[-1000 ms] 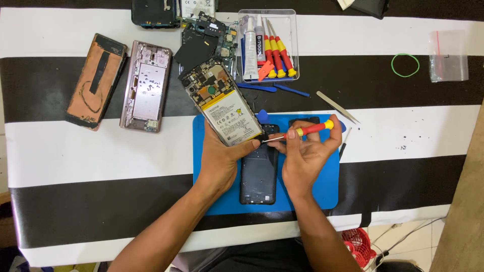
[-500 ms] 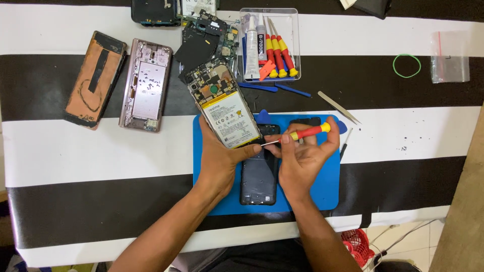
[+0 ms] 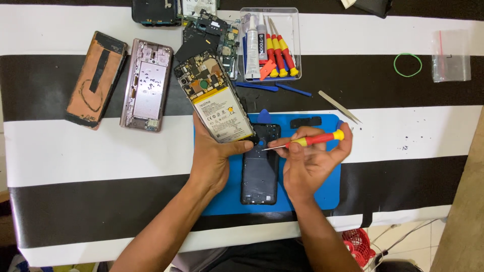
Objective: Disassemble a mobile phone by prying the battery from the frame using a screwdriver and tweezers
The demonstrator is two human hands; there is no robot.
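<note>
Head view: an opened phone [image 3: 216, 103], its back removed so that the battery and circuit board are exposed, is gripped at its lower end by the left hand [image 3: 214, 158], whose fingers are closed around its edges. The phone's long axis runs from upper left to lower right, and its lower right corner is pointed towards the right hand [image 3: 307, 163]. A red and yellow screwdriver [image 3: 307, 141] is pinched in the closed grip of the right hand and is laid almost level, handle to the right, tip to the left. The tip is held just beside the phone's lower corner, a small gap being visible between them; whether a screw is met cannot be told. The right hand is thus nearer the tool's working end, the left nearer the phone. Beneath both hands a dark back cover [image 3: 259, 176] is laid upright on a blue mat [image 3: 327, 191] on the striped worktop [image 3: 101, 151]. A clear tray [image 3: 295, 45] of further screwdrivers is set well apart, above
</note>
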